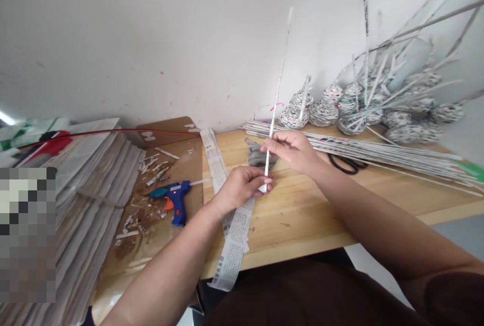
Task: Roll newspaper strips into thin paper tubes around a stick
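A thin rolled newspaper tube (279, 81) stands nearly upright, leaning a little right, between my two hands. My left hand (244, 187) pinches its lower end. Higher up, my right hand (289, 148) is closed round the tube with thumb and fingers. Flat newspaper strips (236, 238) lie under and beside my left hand, one hanging over the table's front edge. A grey crumpled thing (254, 153), perhaps a glove or cloth, lies just behind my hands, partly hidden by them.
Left of the strips, a blue glue gun (177, 200) lies on brown board among paper scraps. A tall newspaper stack (102, 185) stands at far left. Behind, on the right, are a bundle of paper tubes (378, 152), black scissor handles (346, 165) and several woven paper gourd shapes (323, 113).
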Demonstrator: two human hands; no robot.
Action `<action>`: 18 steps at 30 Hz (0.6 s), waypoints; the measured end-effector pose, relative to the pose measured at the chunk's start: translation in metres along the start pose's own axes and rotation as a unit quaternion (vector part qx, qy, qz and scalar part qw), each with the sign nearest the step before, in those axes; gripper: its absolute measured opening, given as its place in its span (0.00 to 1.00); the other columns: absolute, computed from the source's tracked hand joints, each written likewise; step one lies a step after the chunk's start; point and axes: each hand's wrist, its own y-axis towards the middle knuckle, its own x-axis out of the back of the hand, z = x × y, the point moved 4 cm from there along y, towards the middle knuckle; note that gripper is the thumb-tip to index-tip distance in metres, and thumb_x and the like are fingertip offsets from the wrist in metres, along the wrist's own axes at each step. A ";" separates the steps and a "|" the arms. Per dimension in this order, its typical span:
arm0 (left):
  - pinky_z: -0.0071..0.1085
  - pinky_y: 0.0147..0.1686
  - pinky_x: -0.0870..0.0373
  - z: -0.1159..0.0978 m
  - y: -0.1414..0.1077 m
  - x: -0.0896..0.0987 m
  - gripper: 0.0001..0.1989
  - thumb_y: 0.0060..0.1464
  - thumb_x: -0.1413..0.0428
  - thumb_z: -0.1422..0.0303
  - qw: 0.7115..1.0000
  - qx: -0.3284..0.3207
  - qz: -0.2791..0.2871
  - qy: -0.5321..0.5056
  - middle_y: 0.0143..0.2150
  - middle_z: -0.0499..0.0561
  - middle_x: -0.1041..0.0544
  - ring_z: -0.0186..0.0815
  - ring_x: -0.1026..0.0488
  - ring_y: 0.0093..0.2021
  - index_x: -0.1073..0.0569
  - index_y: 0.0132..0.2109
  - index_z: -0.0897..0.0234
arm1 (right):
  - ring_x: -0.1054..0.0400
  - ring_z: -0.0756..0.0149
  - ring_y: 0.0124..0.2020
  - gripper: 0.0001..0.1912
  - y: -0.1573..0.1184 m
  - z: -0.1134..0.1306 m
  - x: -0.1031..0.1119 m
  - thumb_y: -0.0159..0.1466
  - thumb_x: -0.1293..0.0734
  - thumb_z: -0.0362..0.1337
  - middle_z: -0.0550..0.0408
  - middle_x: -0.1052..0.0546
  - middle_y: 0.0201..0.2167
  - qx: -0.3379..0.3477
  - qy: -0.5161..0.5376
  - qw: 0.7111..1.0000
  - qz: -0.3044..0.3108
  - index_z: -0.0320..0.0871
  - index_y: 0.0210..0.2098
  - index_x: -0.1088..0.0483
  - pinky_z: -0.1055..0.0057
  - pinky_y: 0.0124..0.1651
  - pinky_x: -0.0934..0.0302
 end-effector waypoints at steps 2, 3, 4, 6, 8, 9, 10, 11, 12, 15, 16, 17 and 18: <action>0.31 0.36 0.26 0.000 0.000 0.000 0.17 0.54 0.43 0.57 1.000 -0.001 0.002 0.000 0.35 0.54 0.21 0.34 0.25 0.34 0.22 0.41 0.67 | 0.36 0.72 0.23 0.22 0.001 -0.001 0.000 0.63 0.36 0.52 0.54 0.27 0.22 -0.025 0.050 0.998 0.023 0.39 0.29 0.24 0.75 0.22 0.46; 0.31 0.35 0.26 0.000 0.000 0.000 0.17 0.54 0.42 0.57 1.000 -0.001 0.004 0.000 0.35 0.54 0.21 0.34 0.25 0.34 0.22 0.41 0.67 | 0.37 0.72 0.22 0.22 0.001 -0.002 -0.001 0.63 0.36 0.53 0.55 0.28 0.22 -0.038 0.065 0.996 0.041 0.39 0.32 0.23 0.76 0.21 0.48; 0.31 0.35 0.26 0.000 0.000 0.000 0.17 0.54 0.42 0.57 1.000 -0.001 0.005 -0.001 0.35 0.54 0.21 0.34 0.25 0.34 0.22 0.41 0.67 | 0.38 0.72 0.22 0.22 0.001 -0.003 -0.001 0.63 0.36 0.53 0.55 0.29 0.22 -0.047 0.070 0.995 0.060 0.39 0.33 0.23 0.76 0.21 0.48; 0.31 0.35 0.26 0.000 0.000 0.000 0.17 0.54 0.42 0.56 1.000 0.000 0.006 -0.004 0.35 0.54 0.22 0.34 0.25 0.34 0.22 0.40 0.67 | 0.37 0.73 0.22 0.20 0.001 -0.003 -0.002 0.61 0.33 0.51 0.55 0.28 0.22 -0.046 0.054 0.995 0.074 0.39 0.33 0.22 0.76 0.22 0.46; 0.32 0.35 0.26 0.000 0.000 0.000 0.17 0.54 0.42 0.56 1.000 0.000 0.005 -0.009 0.34 0.54 0.22 0.34 0.25 0.34 0.22 0.40 0.67 | 0.36 0.72 0.24 0.19 0.001 -0.003 -0.001 0.60 0.32 0.50 0.54 0.27 0.23 -0.032 0.031 0.998 0.054 0.39 0.31 0.22 0.74 0.26 0.42; 0.32 0.35 0.26 0.000 0.000 0.000 0.17 0.54 0.42 0.56 1.000 -0.001 0.005 -0.011 0.34 0.54 0.22 0.34 0.25 0.33 0.22 0.40 0.67 | 0.36 0.72 0.24 0.19 0.000 -0.003 0.000 0.61 0.32 0.50 0.54 0.27 0.23 -0.027 0.023 0.999 0.037 0.39 0.30 0.22 0.74 0.27 0.41; 0.31 0.35 0.26 0.000 0.001 0.000 0.17 0.54 0.42 0.56 1.000 -0.002 0.006 -0.012 0.34 0.54 0.22 0.34 0.25 0.33 0.22 0.40 0.67 | 0.35 0.72 0.24 0.20 0.000 -0.003 0.000 0.61 0.33 0.50 0.54 0.26 0.23 -0.024 0.019 0.999 0.025 0.39 0.31 0.22 0.73 0.28 0.41; 0.31 0.35 0.26 0.000 0.001 0.000 0.17 0.54 0.42 0.56 1.000 -0.004 0.006 -0.012 0.34 0.54 0.22 0.34 0.25 0.33 0.22 0.40 0.67 | 0.35 0.71 0.24 0.20 -0.001 -0.003 0.000 0.62 0.34 0.50 0.54 0.26 0.23 -0.024 0.018 0.999 0.021 0.39 0.32 0.22 0.73 0.27 0.40; 0.31 0.34 0.26 0.000 0.001 0.000 0.17 0.54 0.42 0.56 1.000 -0.005 0.007 -0.011 0.34 0.54 0.22 0.34 0.25 0.33 0.22 0.40 0.67 | 0.36 0.72 0.24 0.20 -0.001 -0.003 -0.001 0.62 0.34 0.50 0.54 0.27 0.23 -0.024 0.020 0.999 0.024 0.39 0.34 0.22 0.73 0.27 0.40; 0.31 0.35 0.26 0.000 0.001 0.000 0.16 0.54 0.43 0.57 1.000 -0.004 0.006 0.000 0.34 0.54 0.22 0.34 0.25 0.33 0.22 0.40 0.67 | 0.34 0.71 0.24 0.21 -0.001 -0.003 -0.003 0.63 0.36 0.51 0.53 0.25 0.25 -0.025 0.022 0.998 0.043 0.39 0.38 0.22 0.73 0.27 0.39; 0.32 0.35 0.25 0.000 0.001 0.000 0.16 0.55 0.43 0.57 1.000 -0.002 0.004 0.003 0.34 0.53 0.22 0.34 0.25 0.33 0.22 0.40 0.67 | 0.34 0.70 0.25 0.21 -0.001 -0.004 -0.003 0.63 0.35 0.51 0.52 0.24 0.27 -0.026 0.013 0.999 0.046 0.39 0.37 0.22 0.73 0.28 0.38; 0.32 0.36 0.25 0.000 0.001 0.000 0.16 0.55 0.43 0.57 1.000 0.000 0.003 0.005 0.34 0.53 0.22 0.34 0.25 0.33 0.22 0.40 0.67 | 0.33 0.70 0.26 0.21 -0.001 -0.004 -0.003 0.62 0.34 0.51 0.51 0.23 0.28 -0.026 0.000 0.999 0.043 0.39 0.35 0.22 0.73 0.29 0.38; 0.32 0.36 0.25 0.000 0.001 0.000 0.16 0.55 0.43 0.57 1.000 0.001 0.002 0.005 0.34 0.53 0.22 0.34 0.25 0.34 0.22 0.40 0.67 | 0.32 0.69 0.27 0.20 -0.001 -0.005 -0.002 0.61 0.34 0.51 0.51 0.23 0.29 -0.026 -0.011 0.999 0.039 0.39 0.34 0.22 0.73 0.30 0.37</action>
